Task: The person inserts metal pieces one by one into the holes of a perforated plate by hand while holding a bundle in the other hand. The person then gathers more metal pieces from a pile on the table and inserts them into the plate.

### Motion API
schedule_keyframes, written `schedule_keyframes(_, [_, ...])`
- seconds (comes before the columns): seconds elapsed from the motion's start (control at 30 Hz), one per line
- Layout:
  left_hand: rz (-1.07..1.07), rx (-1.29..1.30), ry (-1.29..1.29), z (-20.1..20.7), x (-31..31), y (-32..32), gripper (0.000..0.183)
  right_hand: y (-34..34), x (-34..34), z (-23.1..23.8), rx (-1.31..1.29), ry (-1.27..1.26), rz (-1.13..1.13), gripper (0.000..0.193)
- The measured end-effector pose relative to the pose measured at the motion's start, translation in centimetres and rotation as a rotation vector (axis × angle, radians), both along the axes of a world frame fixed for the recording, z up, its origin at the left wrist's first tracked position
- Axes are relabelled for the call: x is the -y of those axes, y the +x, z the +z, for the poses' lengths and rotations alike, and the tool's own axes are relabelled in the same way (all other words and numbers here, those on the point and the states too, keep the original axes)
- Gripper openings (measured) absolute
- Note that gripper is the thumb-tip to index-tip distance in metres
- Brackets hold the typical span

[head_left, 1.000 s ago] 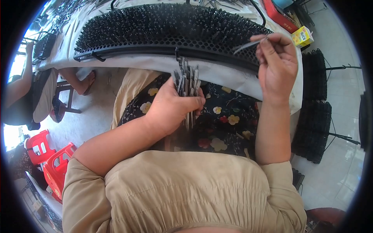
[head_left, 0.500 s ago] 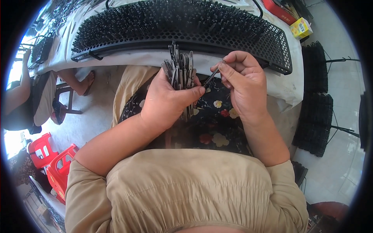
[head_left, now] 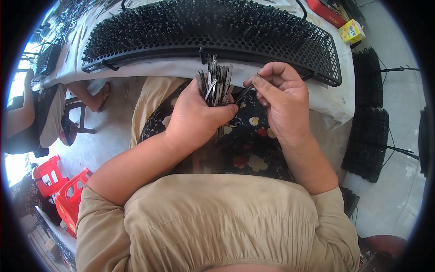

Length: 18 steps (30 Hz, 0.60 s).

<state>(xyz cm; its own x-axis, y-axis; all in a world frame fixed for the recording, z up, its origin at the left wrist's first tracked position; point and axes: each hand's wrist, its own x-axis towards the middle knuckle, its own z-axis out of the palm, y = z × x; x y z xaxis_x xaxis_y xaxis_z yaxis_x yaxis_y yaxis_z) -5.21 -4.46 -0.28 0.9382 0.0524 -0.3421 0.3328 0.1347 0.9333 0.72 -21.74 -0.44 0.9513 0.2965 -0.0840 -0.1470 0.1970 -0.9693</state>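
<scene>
Your left hand (head_left: 195,120) is closed round a bundle of thin metal strips (head_left: 215,86), held upright over your lap, just below the near edge of the table (head_left: 335,97). Right hand (head_left: 283,102) is at the bundle's right side, thumb & forefinger pinched on one dark strip (head_left: 245,93) that slants from the bundle up to your fingertips. Looks like you're mid-pick: one strip being singled out from the bunch.

The black perforated tray (head_left: 317,50) on the table, packed w/ upright pins, sits right above both hands. Judging from that, the next move prob. needs the strip pulled clean w/o dragging its neighbours, so keep the left grip tight.

Hard to tell: whether the strip is already free of the bundle or still wedged in; its lower end is hidden behind your left thumb. Strip shape & ends too small to read. Tray's far side is cut off at the frame top.
</scene>
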Motion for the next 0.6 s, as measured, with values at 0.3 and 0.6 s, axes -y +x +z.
schedule_keyframes(0.3, [-0.023, -0.009, 0.034, 0.4, -0.2, -0.2, 0.034, -0.3, -0.2, 0.3, -0.038, 0.058, 0.04, 0.011])
schedule_keyframes(0.6, [-0.104, -0.025, -0.044, 0.4, -0.2, -0.1, 0.037, 0.7, 0.4, 0.8, -0.025, 0.07, 0.05, 0.012])
